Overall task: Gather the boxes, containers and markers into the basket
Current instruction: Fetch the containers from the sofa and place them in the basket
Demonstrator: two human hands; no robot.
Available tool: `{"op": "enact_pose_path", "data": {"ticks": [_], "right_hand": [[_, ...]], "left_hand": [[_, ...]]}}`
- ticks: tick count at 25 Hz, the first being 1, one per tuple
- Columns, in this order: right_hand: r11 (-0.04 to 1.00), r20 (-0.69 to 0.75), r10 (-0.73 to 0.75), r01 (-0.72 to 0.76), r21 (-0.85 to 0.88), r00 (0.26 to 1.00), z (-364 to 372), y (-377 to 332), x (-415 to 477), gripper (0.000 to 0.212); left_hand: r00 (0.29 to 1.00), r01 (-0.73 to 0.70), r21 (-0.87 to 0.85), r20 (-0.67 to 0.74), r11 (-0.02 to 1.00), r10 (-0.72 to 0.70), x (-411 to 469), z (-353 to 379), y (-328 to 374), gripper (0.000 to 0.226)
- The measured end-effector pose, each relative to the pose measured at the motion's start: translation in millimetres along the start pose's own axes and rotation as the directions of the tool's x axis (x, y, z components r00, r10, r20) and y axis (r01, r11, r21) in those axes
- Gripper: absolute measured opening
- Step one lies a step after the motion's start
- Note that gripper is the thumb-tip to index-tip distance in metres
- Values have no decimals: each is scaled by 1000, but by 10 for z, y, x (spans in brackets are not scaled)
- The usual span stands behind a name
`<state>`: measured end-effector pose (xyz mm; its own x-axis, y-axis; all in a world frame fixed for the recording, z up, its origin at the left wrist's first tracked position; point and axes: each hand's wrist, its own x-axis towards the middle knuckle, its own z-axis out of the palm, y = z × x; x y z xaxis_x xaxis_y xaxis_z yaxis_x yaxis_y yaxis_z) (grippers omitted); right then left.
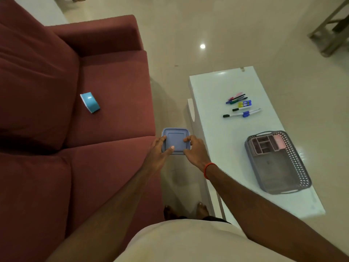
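Entry, single head view; all positions taken from the white table (217,129).

Far left of the table, on the red sofa (105,95) seat: a blue box (90,102), lying tilted, untouched. It counts as task material, so I log it as outstanding.

Just off the table's left edge, over the gap between sofa and table: the lidded blue-grey container (175,140), held level between both hands. My left hand (160,152) clasps its left side, fingers curled over the lid and thumb across the near edge. My right hand (194,150) grips the right side, fingertips on the lid rim.

On the table's far half: a loose cluster of markers (240,105) (one short yellow-and-blue item among them may be a glue stick; I cannot confirm).

On the table's near half: the grey basket (294,163), with a pink divided tray (264,145) at its far end and the near end bare.

Step in hand, by my judgement: carry the container right and set it in the basket's bare end. Keep it flat, keep both grips until it clears the basket wall, lower it beside the tray and not onto it.

Not resolved: the container's body and contents sit under the lid and hands; whether the lid is latched I cannot tell. The tray's compartments are too dim to read.
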<state>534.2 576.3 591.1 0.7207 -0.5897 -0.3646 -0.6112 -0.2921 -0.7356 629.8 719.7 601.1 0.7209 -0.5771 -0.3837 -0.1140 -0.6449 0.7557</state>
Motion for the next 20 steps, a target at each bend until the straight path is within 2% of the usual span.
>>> {"op": "enact_pose_path", "data": {"ticks": [9,12,15,20], "right_hand": [[988,-136,136,-123,97,981,-783,919,-156,34],[970,-178,219,-194,147,959,-946,1149,-202,34],[947,-243,291,-243,210,925,-1065,1367,-234,35],[877,-355,466,-371,305,810,-1165,1650,-247,30]], "left_hand": [[975,-111,95,202,989,90,236,1018,612,71],[962,-120,120,261,986,85,315,1292,764,72],[926,-187,151,357,971,124,419,1542,908,71],[829,-319,120,517,940,215,704,1945,1121,32]]}}
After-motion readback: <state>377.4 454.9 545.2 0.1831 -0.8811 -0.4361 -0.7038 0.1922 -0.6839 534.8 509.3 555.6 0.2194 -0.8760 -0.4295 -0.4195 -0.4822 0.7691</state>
